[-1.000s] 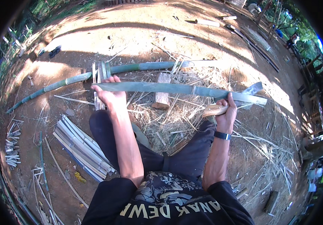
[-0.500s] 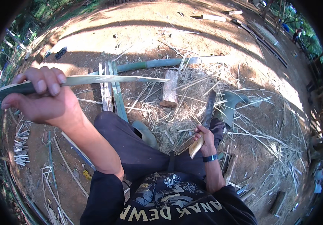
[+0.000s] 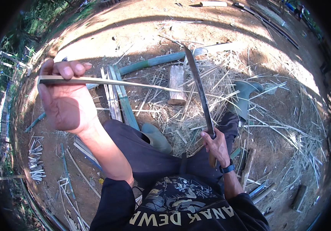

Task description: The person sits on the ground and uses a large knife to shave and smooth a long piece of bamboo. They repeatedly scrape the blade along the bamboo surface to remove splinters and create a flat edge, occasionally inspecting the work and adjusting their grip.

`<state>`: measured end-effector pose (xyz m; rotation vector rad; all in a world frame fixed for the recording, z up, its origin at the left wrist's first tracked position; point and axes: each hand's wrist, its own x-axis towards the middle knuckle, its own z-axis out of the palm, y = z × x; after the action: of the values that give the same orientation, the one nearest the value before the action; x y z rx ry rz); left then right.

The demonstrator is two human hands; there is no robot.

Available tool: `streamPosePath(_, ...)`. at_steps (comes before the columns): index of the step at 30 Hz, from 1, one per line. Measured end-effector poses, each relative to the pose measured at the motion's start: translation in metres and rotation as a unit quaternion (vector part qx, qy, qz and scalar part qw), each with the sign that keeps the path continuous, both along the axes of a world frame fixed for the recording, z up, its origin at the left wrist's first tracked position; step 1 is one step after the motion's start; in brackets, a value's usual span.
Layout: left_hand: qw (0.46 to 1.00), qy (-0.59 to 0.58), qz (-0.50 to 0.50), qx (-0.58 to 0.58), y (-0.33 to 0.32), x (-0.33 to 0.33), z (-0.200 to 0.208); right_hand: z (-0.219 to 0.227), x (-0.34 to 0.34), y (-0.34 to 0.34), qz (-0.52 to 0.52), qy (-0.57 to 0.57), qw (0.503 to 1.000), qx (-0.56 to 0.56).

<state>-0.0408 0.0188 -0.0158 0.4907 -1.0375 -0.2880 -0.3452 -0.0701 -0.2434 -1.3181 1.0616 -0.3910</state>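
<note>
My left hand is raised at the left, its fingers closed on one end of a long, thin bamboo strip. From there the strip runs to the right, its far part passing in front of an upright-looking wooden block. In my right hand, over my right thigh, is a machete with a wooden handle. Its dark blade points up and away from me, to the right of the block. Blade and bamboo strip cross in view; whether they touch I cannot tell.
Behind the block lies a thick green bamboo pole. Split bamboo lengths rest left of the block. Shavings cover the ground between my rubber boots. Short cut pieces form a pile at the left.
My left hand has moved right and the bamboo strip has turned, showing its narrow edge. The machete has risen, its blade now reaching farther away and tilting to the left.
</note>
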Motion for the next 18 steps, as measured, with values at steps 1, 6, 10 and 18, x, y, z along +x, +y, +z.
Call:
streamPosePath(1, 0.995, 0.034, 0.094, -0.010, -0.005, -0.007, 0.002, -0.001, 0.006, 0.004, 0.005, -0.003, 1.000, -0.004)
streamPosePath(6, 0.989, -0.047, 0.134, -0.052, -0.004, 0.009, 0.007, 0.000, 0.027, 0.014, 0.084, 0.037, 0.982, -0.167)
streamPosePath(10, 0.988, -0.021, 0.150, -0.006, -0.004, -0.003, 0.021, 0.011, 0.041, 0.015, 0.109, 0.033, 0.972, -0.205)
streamPosePath(18, 0.982, -0.022, 0.188, 0.001, -0.014, -0.049, 0.029, 0.022, 0.071, 0.011, 0.167, 0.016, 0.957, -0.234)
